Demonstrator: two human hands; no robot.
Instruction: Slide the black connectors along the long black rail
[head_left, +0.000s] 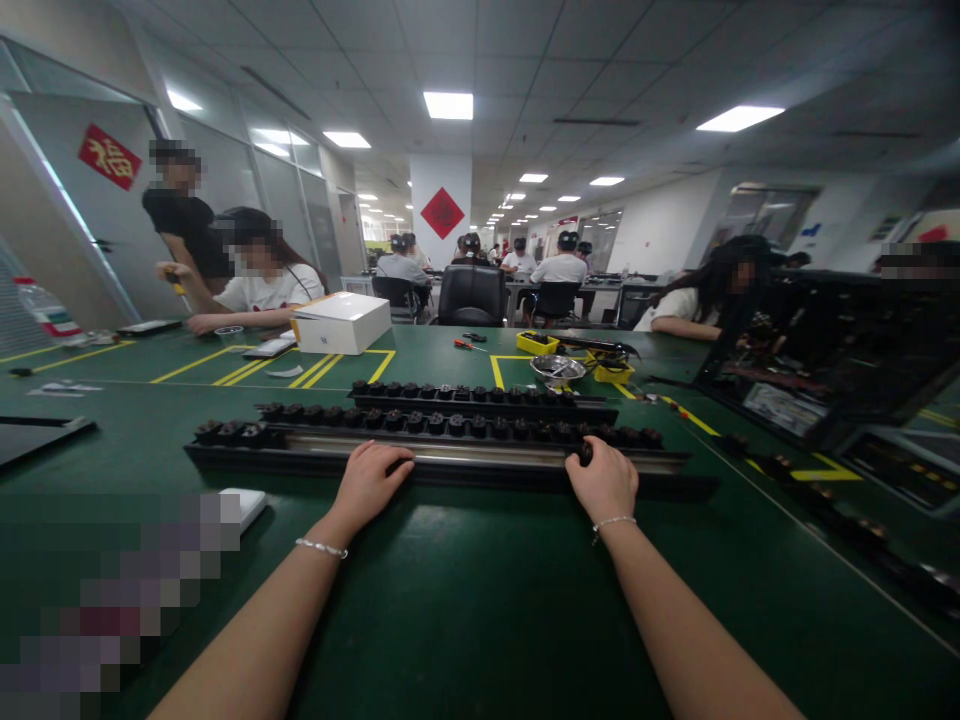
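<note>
A long black rail (487, 474) with shiny metal strips inside lies across the green table in front of me. Several black socket-like pieces (229, 432) sit at its left end. My left hand (373, 480) grips the rail left of its middle, fingers over the far side and thumb at the near side. Farther right, my right hand (607, 478) holds a small black round piece (585, 453) at the rail; whether it is seated there I cannot tell. Behind lie two more black rails, carrying rows of similar pieces (456, 424) (446, 392).
Beyond the rails stand a metal bowl (557, 370), yellow trays (537, 343), a red screwdriver (469, 345) and a white box (343, 322). At right is a large black open case (825, 350). A blurred-out item (150, 580) lies front left. Other people (262, 270) sit around the table.
</note>
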